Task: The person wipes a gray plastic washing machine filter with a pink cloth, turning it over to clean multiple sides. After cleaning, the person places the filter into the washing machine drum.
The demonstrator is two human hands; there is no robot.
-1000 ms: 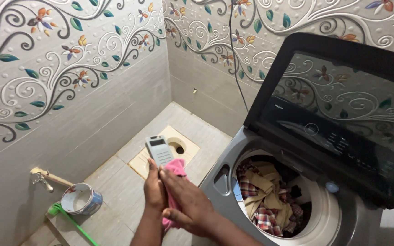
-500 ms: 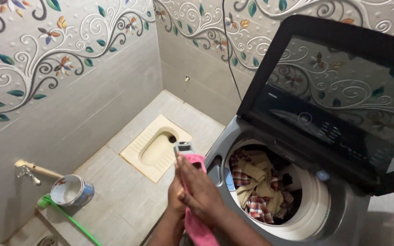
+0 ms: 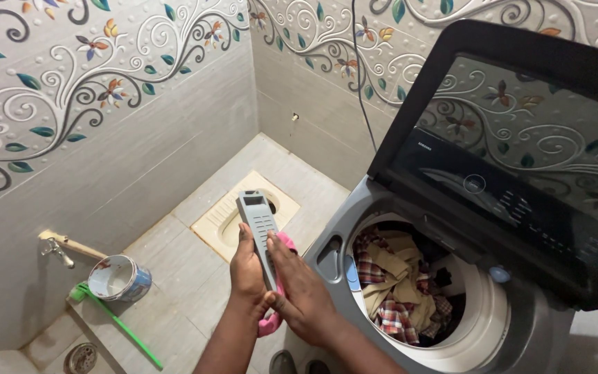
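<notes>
**Grey filter out from under the cloth**

Since half a second ago we have raised the grey filter [image 3: 259,232] clear of the pink cloth [image 3: 276,291], which now sits lower, bunched behind it. Our left hand [image 3: 247,266] wraps its fingers around the filter; our right hand [image 3: 302,294] presses the cloth to it. Beyond stands the open washing machine [image 3: 451,291], its drum filled with checked laundry [image 3: 399,294].

One head-worn view, looking steeply down into a tiled washroom corner.

The camera sits close above the person's raised left hand [image 3: 247,266] and right hand [image 3: 302,298], faces the far corner, and takes in the floor [image 3: 174,277] at left and the open top-loading washing machine [image 3: 520,325] close at right.
</notes>
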